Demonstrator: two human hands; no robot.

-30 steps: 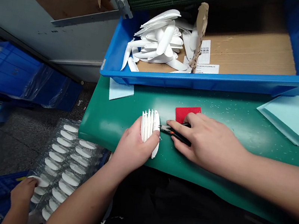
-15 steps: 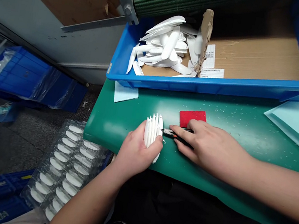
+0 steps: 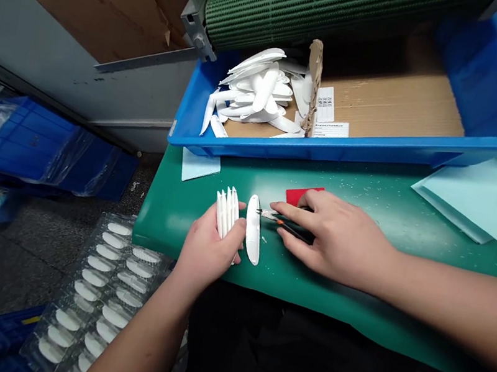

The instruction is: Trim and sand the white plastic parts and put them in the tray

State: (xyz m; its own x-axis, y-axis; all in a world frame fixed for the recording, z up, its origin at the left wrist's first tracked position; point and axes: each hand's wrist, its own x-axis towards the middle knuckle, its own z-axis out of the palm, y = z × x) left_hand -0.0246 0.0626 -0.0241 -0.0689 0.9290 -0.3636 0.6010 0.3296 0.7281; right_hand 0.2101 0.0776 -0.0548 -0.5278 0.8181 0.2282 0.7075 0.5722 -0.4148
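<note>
A stack of several long white plastic pieces (image 3: 226,211) stands on edge in my left hand (image 3: 211,243), fingers wrapped round it. Just right of the stack, a single white piece (image 3: 253,231) with its hollow side up is apart from the others. My right hand (image 3: 337,235) grips small black-and-orange cutting pliers (image 3: 289,225). Their metal jaws are at the right edge of the single piece, near its upper end. A red pad (image 3: 303,195) lies partly hidden behind my right hand.
Beyond my hands, a blue bin (image 3: 254,147) holds a heap of white pieces (image 3: 264,88) left of a cardboard divider (image 3: 311,89). Light-blue sheets (image 3: 483,192) lie right on the green table (image 3: 330,293). Clear trays (image 3: 82,310) of white pieces stand lower left. A green conveyor belt (image 3: 305,6) hangs above.
The single white piece has separated from the stack in my left hand, which has shifted left. The pliers remain by that piece. The whole view has also shifted.
</note>
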